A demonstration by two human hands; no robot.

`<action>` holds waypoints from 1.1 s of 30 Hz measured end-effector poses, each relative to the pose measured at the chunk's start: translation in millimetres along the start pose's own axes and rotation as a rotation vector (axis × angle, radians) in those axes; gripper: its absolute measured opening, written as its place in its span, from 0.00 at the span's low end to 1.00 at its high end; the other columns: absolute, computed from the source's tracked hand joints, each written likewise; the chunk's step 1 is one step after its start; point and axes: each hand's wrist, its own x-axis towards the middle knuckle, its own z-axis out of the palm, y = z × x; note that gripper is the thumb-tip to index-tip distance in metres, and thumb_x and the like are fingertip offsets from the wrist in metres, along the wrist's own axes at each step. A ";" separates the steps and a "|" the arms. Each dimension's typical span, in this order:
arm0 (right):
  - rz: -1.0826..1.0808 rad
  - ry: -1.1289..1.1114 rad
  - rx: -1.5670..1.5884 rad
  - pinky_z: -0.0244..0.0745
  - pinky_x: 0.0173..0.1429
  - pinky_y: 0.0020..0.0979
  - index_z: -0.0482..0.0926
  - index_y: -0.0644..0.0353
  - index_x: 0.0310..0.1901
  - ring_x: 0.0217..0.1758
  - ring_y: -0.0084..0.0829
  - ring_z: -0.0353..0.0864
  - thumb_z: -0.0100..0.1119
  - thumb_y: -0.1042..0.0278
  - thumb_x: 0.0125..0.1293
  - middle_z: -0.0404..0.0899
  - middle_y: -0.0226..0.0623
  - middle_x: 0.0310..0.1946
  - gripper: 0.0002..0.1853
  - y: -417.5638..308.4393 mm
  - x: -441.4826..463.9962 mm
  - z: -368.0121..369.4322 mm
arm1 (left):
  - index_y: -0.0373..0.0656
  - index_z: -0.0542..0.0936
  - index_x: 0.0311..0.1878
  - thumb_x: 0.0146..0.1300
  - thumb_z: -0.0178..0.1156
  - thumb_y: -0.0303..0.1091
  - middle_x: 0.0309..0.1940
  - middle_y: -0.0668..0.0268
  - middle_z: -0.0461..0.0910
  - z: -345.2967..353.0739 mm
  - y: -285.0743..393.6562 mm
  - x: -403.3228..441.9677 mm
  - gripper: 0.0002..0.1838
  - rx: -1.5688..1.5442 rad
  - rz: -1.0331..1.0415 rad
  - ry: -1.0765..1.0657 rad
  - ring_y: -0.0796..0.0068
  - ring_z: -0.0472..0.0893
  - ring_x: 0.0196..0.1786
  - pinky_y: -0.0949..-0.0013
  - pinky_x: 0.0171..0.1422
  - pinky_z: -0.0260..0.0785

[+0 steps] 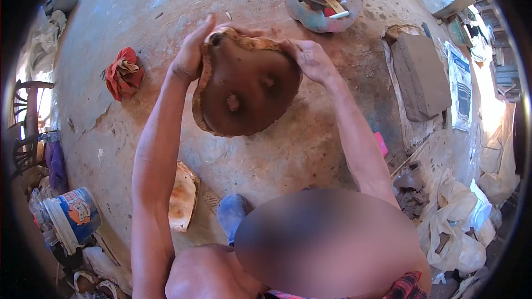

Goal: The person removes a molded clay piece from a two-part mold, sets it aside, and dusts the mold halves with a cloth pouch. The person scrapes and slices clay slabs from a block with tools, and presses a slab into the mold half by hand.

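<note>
Both my hands hold up a broad, pear-shaped mold lined with dark brown clay, above the floor. Its rim is rough and pale brown, and two lighter marks show on the smooth clay face. At the upper left edge, my left hand grips it with the thumb up and the other fingers partly hidden behind. My right hand is closed on the upper right edge. Below, a whitish, shallow mold-like piece lies on the floor beside my left forearm.
A clear plastic tub with tools stands beyond my hands. A red cloth bundle lies left. On the right are a large grey clay block, a pink object and crumpled plastic sheets. A labelled bucket sits lower left.
</note>
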 end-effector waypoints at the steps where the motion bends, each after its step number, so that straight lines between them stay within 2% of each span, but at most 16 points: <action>1: -0.005 -0.003 0.004 0.81 0.59 0.39 0.85 0.60 0.61 0.55 0.40 0.91 0.52 0.35 0.81 0.90 0.53 0.46 0.33 -3.7 12.1 1.2 | 0.26 0.66 0.78 0.72 0.39 0.82 0.79 0.41 0.66 -7.5 -0.7 -3.5 0.60 -0.127 0.019 0.111 0.47 0.68 0.81 0.45 0.86 0.59; 3: -0.013 -0.030 -0.077 0.79 0.61 0.32 0.87 0.55 0.61 0.52 0.24 0.85 0.51 0.35 0.82 0.91 0.32 0.50 0.31 -7.3 31.6 4.3 | 0.26 0.66 0.78 0.73 0.38 0.81 0.79 0.40 0.66 -17.8 -3.6 -20.5 0.59 -0.207 0.009 0.102 0.45 0.68 0.81 0.43 0.85 0.59; 5: -0.033 0.028 0.135 0.78 0.64 0.33 0.85 0.56 0.65 0.58 0.29 0.85 0.49 0.37 0.84 0.89 0.36 0.57 0.31 13.2 31.3 15.9 | 0.26 0.66 0.77 0.73 0.37 0.82 0.78 0.39 0.67 -18.1 -11.7 -41.4 0.60 -0.378 0.134 0.259 0.45 0.68 0.80 0.43 0.85 0.59; 7: 0.021 0.351 0.270 0.78 0.67 0.35 0.82 0.60 0.69 0.65 0.34 0.83 0.47 0.38 0.85 0.85 0.42 0.64 0.32 22.6 4.0 20.6 | 0.27 0.66 0.78 0.71 0.37 0.83 0.78 0.40 0.67 -4.7 -21.1 -68.5 0.61 -0.331 0.190 0.417 0.46 0.69 0.80 0.43 0.85 0.59; 9: 0.100 0.460 0.390 0.78 0.68 0.37 0.79 0.65 0.70 0.67 0.36 0.82 0.43 0.38 0.86 0.83 0.46 0.66 0.35 21.2 -43.5 30.3 | 0.29 0.65 0.79 0.69 0.38 0.85 0.78 0.41 0.67 12.2 -35.7 -96.9 0.62 -0.277 0.241 0.572 0.46 0.70 0.79 0.43 0.85 0.59; 11: 0.225 0.530 0.434 0.77 0.68 0.38 0.78 0.64 0.72 0.68 0.39 0.84 0.43 0.37 0.85 0.84 0.48 0.65 0.36 23.3 -93.3 52.1 | 0.34 0.67 0.78 0.75 0.39 0.79 0.83 0.46 0.62 27.9 -62.8 -123.0 0.53 -0.360 0.456 0.638 0.48 0.67 0.81 0.46 0.85 0.60; 13: 0.319 0.452 0.399 0.77 0.70 0.37 0.76 0.68 0.72 0.69 0.39 0.83 0.41 0.36 0.85 0.84 0.48 0.65 0.38 27.4 -137.7 78.4 | 0.35 0.62 0.82 0.73 0.41 0.80 0.86 0.50 0.56 62.0 -84.5 -137.2 0.56 -0.166 0.510 0.771 0.50 0.63 0.84 0.47 0.87 0.57; 16: 0.326 0.476 0.386 0.77 0.70 0.34 0.77 0.72 0.69 0.68 0.37 0.83 0.39 0.34 0.85 0.84 0.48 0.63 0.41 28.4 -180.4 121.1 | 0.36 0.55 0.86 0.72 0.42 0.81 0.87 0.53 0.53 112.5 -105.5 -157.5 0.58 -0.239 0.530 0.669 0.53 0.60 0.85 0.48 0.88 0.54; 21: 0.412 0.390 1.060 0.84 0.64 0.35 0.78 0.70 0.68 0.62 0.35 0.86 0.37 0.32 0.84 0.84 0.47 0.58 0.42 -0.6 -166.2 119.5 | 0.39 0.46 0.88 0.72 0.48 0.78 0.87 0.56 0.53 139.9 -120.5 -156.6 0.59 0.081 0.537 0.837 0.57 0.63 0.83 0.52 0.87 0.56; 22: 0.429 0.304 1.006 0.86 0.61 0.39 0.77 0.69 0.69 0.61 0.36 0.86 0.38 0.36 0.84 0.84 0.46 0.59 0.39 5.4 -158.6 107.1 | 0.45 0.47 0.89 0.75 0.46 0.77 0.81 0.57 0.64 144.2 -108.4 -150.4 0.55 0.035 0.557 0.928 0.58 0.65 0.82 0.49 0.86 0.57; 23: 0.421 0.305 1.006 0.86 0.61 0.39 0.77 0.69 0.69 0.61 0.36 0.86 0.38 0.36 0.84 0.84 0.46 0.59 0.39 7.7 -151.6 99.9 | 0.45 0.47 0.89 0.75 0.46 0.77 0.81 0.57 0.64 131.4 -104.5 -147.2 0.55 0.037 0.564 0.926 0.58 0.65 0.82 0.49 0.86 0.57; 25: 0.372 0.248 0.881 0.87 0.59 0.38 0.77 0.70 0.69 0.59 0.35 0.87 0.39 0.41 0.83 0.84 0.44 0.59 0.36 2.5 -137.9 86.2 | 0.46 0.54 0.88 0.81 0.48 0.66 0.74 0.58 0.72 86.7 -98.7 -140.2 0.45 0.393 0.350 1.230 0.60 0.73 0.75 0.52 0.80 0.67; 26: 0.362 0.296 0.861 0.85 0.62 0.38 0.77 0.70 0.70 0.62 0.35 0.86 0.38 0.43 0.83 0.84 0.44 0.61 0.36 8.3 -132.9 91.7 | 0.46 0.54 0.88 0.81 0.48 0.66 0.74 0.58 0.72 66.3 -95.0 -127.7 0.45 0.396 0.359 1.227 0.60 0.73 0.75 0.52 0.80 0.67; 28: 0.336 0.344 0.881 0.83 0.64 0.38 0.77 0.70 0.70 0.63 0.36 0.84 0.38 0.42 0.84 0.84 0.45 0.61 0.36 21.2 -127.8 100.4 | 0.39 0.62 0.83 0.82 0.51 0.56 0.72 0.57 0.73 30.1 -93.9 -105.5 0.38 -0.097 0.311 1.039 0.64 0.79 0.67 0.57 0.72 0.74; 31: 0.246 0.396 0.920 0.79 0.69 0.38 0.76 0.71 0.70 0.66 0.37 0.82 0.37 0.43 0.84 0.83 0.47 0.62 0.36 28.9 -120.2 108.0 | 0.38 0.68 0.78 0.82 0.52 0.55 0.67 0.54 0.78 4.0 -92.3 -95.3 0.35 -0.272 0.151 0.787 0.62 0.80 0.66 0.56 0.72 0.74; 33: 0.199 0.402 0.933 0.76 0.71 0.38 0.76 0.71 0.70 0.67 0.37 0.82 0.36 0.43 0.85 0.83 0.47 0.63 0.36 42.6 -120.2 118.3 | 0.38 0.69 0.76 0.82 0.51 0.56 0.63 0.54 0.81 14.2 -104.3 -98.6 0.33 -0.280 0.150 0.848 0.59 0.81 0.65 0.54 0.73 0.73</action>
